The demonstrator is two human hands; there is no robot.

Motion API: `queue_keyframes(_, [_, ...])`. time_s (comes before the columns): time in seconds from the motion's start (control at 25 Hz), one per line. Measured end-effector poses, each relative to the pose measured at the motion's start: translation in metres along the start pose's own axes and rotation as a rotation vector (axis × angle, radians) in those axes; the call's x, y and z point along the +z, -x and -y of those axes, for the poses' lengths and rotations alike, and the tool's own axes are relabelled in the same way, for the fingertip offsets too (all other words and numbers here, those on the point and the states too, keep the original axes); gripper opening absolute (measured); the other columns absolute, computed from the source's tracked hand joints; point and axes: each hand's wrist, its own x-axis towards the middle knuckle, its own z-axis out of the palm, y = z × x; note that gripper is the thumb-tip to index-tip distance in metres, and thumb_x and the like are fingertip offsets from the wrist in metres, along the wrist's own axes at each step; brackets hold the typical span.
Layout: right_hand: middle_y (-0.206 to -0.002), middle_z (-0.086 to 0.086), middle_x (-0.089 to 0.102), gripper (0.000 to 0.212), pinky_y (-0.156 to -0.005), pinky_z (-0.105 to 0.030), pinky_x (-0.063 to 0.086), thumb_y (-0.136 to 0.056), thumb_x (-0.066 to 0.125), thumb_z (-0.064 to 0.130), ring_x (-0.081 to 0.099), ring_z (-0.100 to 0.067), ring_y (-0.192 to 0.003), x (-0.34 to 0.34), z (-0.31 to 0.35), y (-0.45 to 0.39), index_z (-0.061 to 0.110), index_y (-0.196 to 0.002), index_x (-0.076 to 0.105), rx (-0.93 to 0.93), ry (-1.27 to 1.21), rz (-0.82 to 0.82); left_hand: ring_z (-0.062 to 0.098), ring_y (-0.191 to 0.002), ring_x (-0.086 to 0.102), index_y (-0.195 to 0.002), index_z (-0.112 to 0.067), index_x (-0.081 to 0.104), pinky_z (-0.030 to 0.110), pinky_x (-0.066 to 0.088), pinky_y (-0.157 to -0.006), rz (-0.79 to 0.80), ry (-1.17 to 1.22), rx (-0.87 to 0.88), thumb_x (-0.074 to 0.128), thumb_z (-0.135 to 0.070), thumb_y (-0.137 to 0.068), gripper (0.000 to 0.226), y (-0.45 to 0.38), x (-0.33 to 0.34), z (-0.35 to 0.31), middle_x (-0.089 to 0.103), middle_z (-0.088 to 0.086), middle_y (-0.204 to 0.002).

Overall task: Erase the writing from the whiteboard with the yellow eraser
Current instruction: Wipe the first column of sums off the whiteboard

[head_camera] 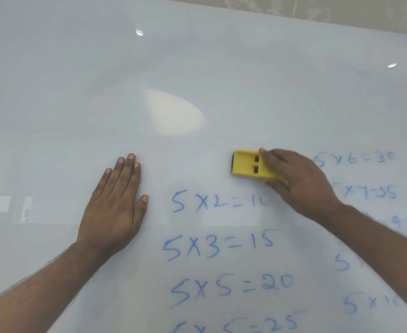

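A large whiteboard fills the view. Blue handwritten sums run down its lower middle, with a second, fainter column at the right, partly hidden by my right arm. My right hand is shut on the yellow eraser, pressed flat on the board just above the "5x2=10" line; the eraser's left end sticks out past my fingers. My left hand lies flat on the board to the left of the writing, fingers together, holding nothing.
The board's top edge runs diagonally across the upper right, with a beige wall behind it. Bright light reflections sit on the board's middle. The upper and left parts of the board carry no writing.
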Motion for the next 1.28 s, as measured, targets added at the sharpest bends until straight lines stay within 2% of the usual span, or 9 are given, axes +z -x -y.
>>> queue_keyframes(0.12, [-0.126, -0.01, 0.06, 0.06, -0.09, -0.037, 0.044, -0.086, 0.069, 0.019, 0.057, -0.033, -0.109, 0.0, -0.008, -0.032, 0.013, -0.141, 0.047, 0.143, -0.038, -0.057, 0.021, -0.159, 0.008, -0.161, -0.006, 0.013, 0.041, 0.01, -0.129, 0.017, -0.001, -0.004, 0.024, -0.039, -0.104, 0.067, 0.002, 0.001, -0.001, 0.009, 0.007, -0.171])
queue_keyframes(0.24, [-0.128, -0.011, 0.058, 0.059, -0.095, -0.038, 0.043, -0.087, 0.068, 0.02, 0.055, -0.033, -0.111, 0.009, 0.006, -0.042, 0.013, -0.141, 0.047, 0.168, -0.088, -0.065, 0.019, -0.159, 0.006, -0.161, -0.007, 0.012, 0.039, 0.007, -0.129, 0.02, 0.006, -0.002, 0.023, -0.041, -0.104, 0.067, 0.003, 0.001, 0.0, 0.009, 0.006, -0.171])
queue_keyframes(0.36, [-0.128, -0.011, 0.059, 0.058, -0.095, -0.04, 0.045, -0.087, 0.067, 0.022, 0.057, -0.032, -0.112, 0.014, 0.02, -0.01, 0.012, -0.14, 0.047, 0.048, -0.07, -0.021, 0.019, -0.159, 0.006, -0.161, -0.008, 0.011, 0.038, 0.006, -0.129, 0.024, 0.013, 0.001, 0.022, -0.041, -0.104, 0.067, 0.005, 0.001, 0.001, 0.008, 0.006, -0.171])
queue_keyframes(0.6, [-0.127, -0.008, 0.061, 0.053, -0.098, -0.033, 0.041, -0.096, 0.046, 0.043, 0.057, -0.028, -0.115, 0.007, 0.004, 0.07, 0.016, -0.142, 0.045, -0.11, -0.013, 0.12, 0.021, -0.159, 0.008, -0.161, -0.006, 0.012, 0.038, 0.006, -0.129, 0.013, 0.012, 0.002, 0.024, -0.04, -0.104, 0.067, 0.012, 0.002, 0.0, 0.008, 0.007, -0.171])
queue_keyframes(0.76, [-0.122, -0.011, 0.062, 0.056, -0.092, -0.038, 0.046, -0.091, 0.059, 0.035, 0.058, -0.031, -0.109, 0.002, -0.008, 0.044, 0.014, -0.142, 0.046, -0.011, -0.025, 0.051, 0.021, -0.159, 0.009, -0.161, -0.007, 0.012, 0.039, 0.008, -0.129, 0.014, 0.02, 0.012, 0.024, -0.039, -0.104, 0.067, 0.016, 0.003, -0.002, 0.009, 0.007, -0.171])
queue_keyframes(0.84, [-0.119, -0.011, 0.062, 0.059, -0.09, -0.036, 0.043, -0.086, 0.068, 0.025, 0.058, -0.031, -0.106, 0.008, 0.001, 0.023, 0.013, -0.14, 0.048, 0.065, -0.069, -0.008, 0.021, -0.159, 0.009, -0.161, -0.007, 0.012, 0.039, 0.008, -0.129, 0.022, 0.02, 0.015, 0.024, -0.039, -0.104, 0.067, 0.017, 0.003, -0.003, 0.009, 0.007, -0.171])
queue_keyframes(0.92, [-0.119, -0.012, 0.061, 0.059, -0.091, -0.035, 0.042, -0.085, 0.07, 0.023, 0.057, -0.031, -0.105, 0.017, 0.016, 0.016, 0.011, -0.139, 0.05, 0.102, -0.116, -0.045, 0.021, -0.159, 0.008, -0.161, -0.008, 0.011, 0.039, 0.008, -0.129, 0.027, 0.023, 0.015, 0.023, -0.04, -0.104, 0.067, 0.02, 0.003, -0.003, 0.009, 0.007, -0.171])
queue_keyframes(1.16, [-0.126, -0.011, 0.06, 0.053, -0.095, -0.041, 0.046, -0.096, 0.049, 0.039, 0.057, -0.03, -0.113, 0.02, 0.032, 0.07, 0.012, -0.141, 0.046, -0.134, -0.096, 0.118, 0.02, -0.159, 0.006, -0.161, -0.008, 0.01, 0.039, 0.007, -0.129, 0.039, 0.031, 0.01, 0.023, -0.041, -0.105, 0.067, 0.031, 0.003, -0.003, 0.009, 0.006, -0.172])
queue_keyframes(1.28, [-0.124, -0.011, 0.062, 0.053, -0.095, -0.038, 0.045, -0.094, 0.052, 0.04, 0.058, -0.03, -0.112, 0.011, 0.014, 0.075, 0.013, -0.14, 0.048, -0.144, -0.021, 0.123, 0.021, -0.159, 0.008, -0.161, -0.007, 0.012, 0.041, 0.009, -0.129, 0.033, 0.032, 0.017, 0.023, -0.039, -0.105, 0.066, 0.037, 0.004, -0.005, 0.009, 0.007, -0.172])
